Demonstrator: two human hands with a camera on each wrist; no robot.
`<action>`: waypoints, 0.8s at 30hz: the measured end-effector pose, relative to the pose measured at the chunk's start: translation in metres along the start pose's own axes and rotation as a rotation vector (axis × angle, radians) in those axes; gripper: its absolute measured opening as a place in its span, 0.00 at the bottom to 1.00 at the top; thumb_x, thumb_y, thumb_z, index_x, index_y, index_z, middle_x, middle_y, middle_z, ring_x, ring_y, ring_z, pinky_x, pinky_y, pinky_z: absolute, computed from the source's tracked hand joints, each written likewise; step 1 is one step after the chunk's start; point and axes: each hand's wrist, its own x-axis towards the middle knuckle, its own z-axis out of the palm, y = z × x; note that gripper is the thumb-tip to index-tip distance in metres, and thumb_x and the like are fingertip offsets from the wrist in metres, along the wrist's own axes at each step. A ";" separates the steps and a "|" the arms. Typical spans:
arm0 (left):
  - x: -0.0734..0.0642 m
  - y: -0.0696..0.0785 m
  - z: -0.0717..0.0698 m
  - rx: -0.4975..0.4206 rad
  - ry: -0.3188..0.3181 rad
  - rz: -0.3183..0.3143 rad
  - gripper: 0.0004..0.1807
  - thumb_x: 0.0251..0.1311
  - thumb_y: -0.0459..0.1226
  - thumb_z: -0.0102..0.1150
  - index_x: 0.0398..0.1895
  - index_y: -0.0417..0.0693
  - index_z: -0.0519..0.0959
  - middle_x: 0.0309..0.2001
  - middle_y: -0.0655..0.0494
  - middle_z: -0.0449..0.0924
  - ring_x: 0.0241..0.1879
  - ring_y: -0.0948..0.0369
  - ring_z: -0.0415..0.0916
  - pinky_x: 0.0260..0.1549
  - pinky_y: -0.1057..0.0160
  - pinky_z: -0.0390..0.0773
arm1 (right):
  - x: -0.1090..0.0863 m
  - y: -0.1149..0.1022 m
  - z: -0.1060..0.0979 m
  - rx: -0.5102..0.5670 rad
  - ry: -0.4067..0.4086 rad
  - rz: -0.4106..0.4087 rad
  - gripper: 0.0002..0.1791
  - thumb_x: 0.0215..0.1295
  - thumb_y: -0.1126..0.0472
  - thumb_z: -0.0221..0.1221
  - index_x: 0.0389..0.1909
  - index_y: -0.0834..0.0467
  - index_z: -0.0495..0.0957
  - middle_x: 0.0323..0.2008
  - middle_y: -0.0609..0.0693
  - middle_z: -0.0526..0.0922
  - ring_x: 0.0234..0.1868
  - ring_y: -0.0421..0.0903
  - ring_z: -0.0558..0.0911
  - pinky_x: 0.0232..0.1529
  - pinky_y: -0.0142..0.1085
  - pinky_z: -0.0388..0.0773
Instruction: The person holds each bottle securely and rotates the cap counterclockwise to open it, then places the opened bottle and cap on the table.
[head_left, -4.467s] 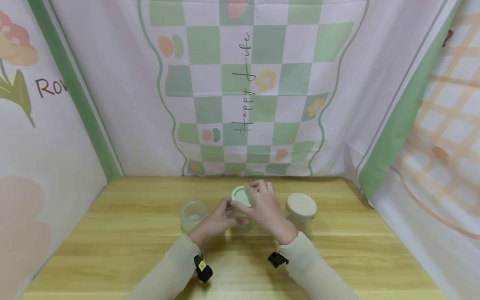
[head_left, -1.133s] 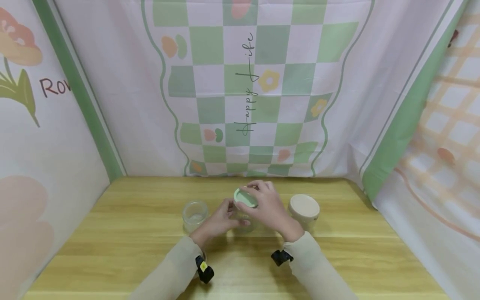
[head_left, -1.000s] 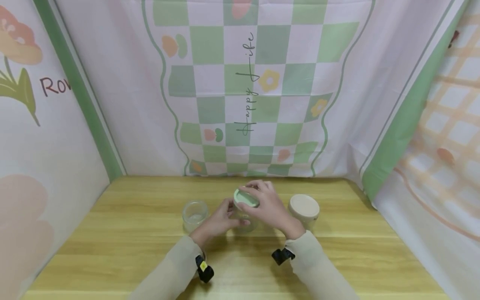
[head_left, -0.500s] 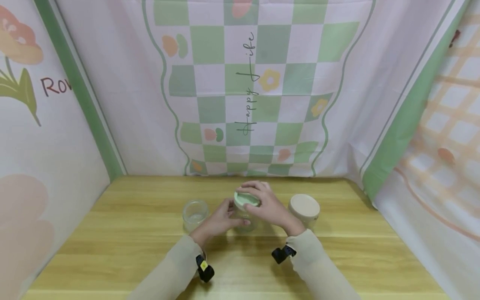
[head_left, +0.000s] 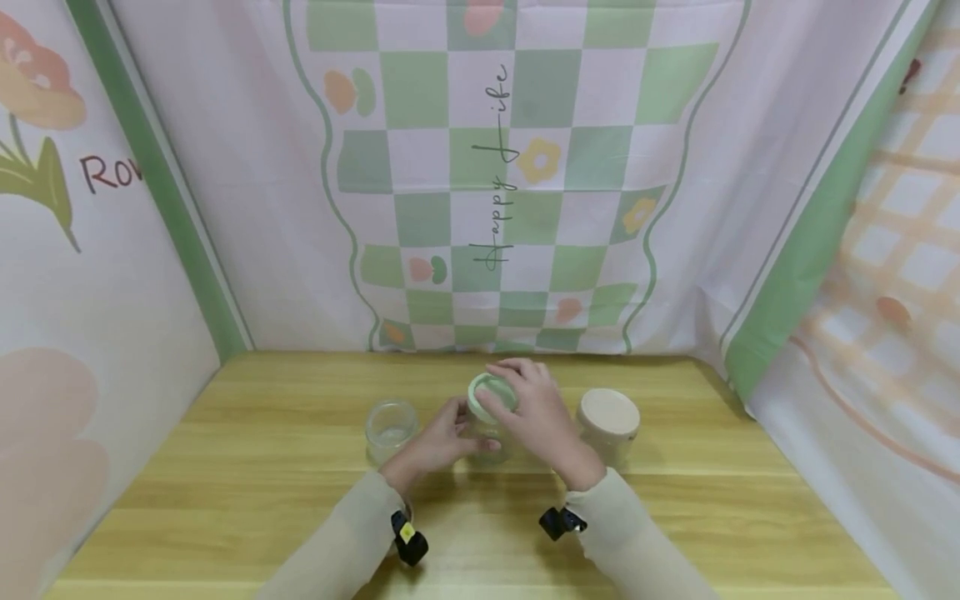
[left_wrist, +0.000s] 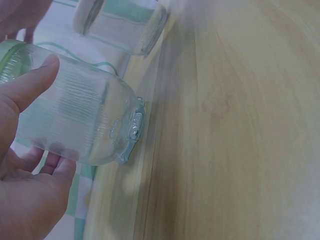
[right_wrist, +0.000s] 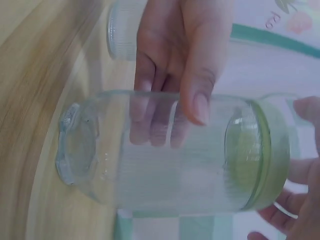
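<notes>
Your left hand (head_left: 438,442) gripping the glass jar (right_wrist: 200,187) upright, in from the table's (head_left: 480,537) far edge, your right hand (head_left: 538,408), fingers curled about its green lid (right_wrist: 275,155), a lidless jar (head_left: 392,433) toward the left edge, a pale-lidded jar (head_left: 609,412) toward the right.

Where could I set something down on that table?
Bare wood lies left of the lidless jar, right of the beige-lidded jar, and between the sleeves. Crowded: the middle, where the left hand holds the green-lidded jar and the right hand its lid.
</notes>
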 end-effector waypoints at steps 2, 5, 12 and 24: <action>-0.001 0.001 0.000 -0.003 0.002 -0.013 0.49 0.57 0.52 0.73 0.74 0.46 0.57 0.73 0.44 0.57 0.73 0.41 0.54 0.70 0.40 0.58 | 0.000 -0.006 0.002 -0.101 0.028 -0.010 0.29 0.67 0.40 0.62 0.60 0.56 0.80 0.58 0.56 0.77 0.57 0.57 0.73 0.57 0.57 0.70; -0.002 0.001 0.000 0.000 0.003 -0.014 0.50 0.54 0.55 0.73 0.74 0.48 0.57 0.73 0.45 0.57 0.73 0.42 0.53 0.70 0.41 0.57 | -0.001 -0.011 0.004 -0.197 0.044 -0.009 0.31 0.65 0.40 0.64 0.60 0.57 0.80 0.57 0.57 0.77 0.54 0.57 0.74 0.53 0.54 0.71; -0.003 0.001 0.000 0.003 -0.005 0.006 0.48 0.54 0.54 0.73 0.72 0.49 0.59 0.71 0.47 0.60 0.73 0.42 0.53 0.70 0.39 0.56 | -0.002 -0.009 0.010 -0.289 0.034 -0.009 0.35 0.66 0.35 0.61 0.60 0.59 0.80 0.54 0.58 0.78 0.49 0.56 0.73 0.48 0.49 0.72; -0.001 0.000 0.001 -0.013 0.003 0.003 0.49 0.53 0.54 0.75 0.72 0.48 0.59 0.71 0.46 0.60 0.73 0.42 0.54 0.70 0.40 0.56 | -0.004 -0.002 0.016 -0.266 0.110 -0.046 0.32 0.61 0.37 0.66 0.57 0.57 0.81 0.51 0.56 0.78 0.48 0.57 0.73 0.44 0.50 0.73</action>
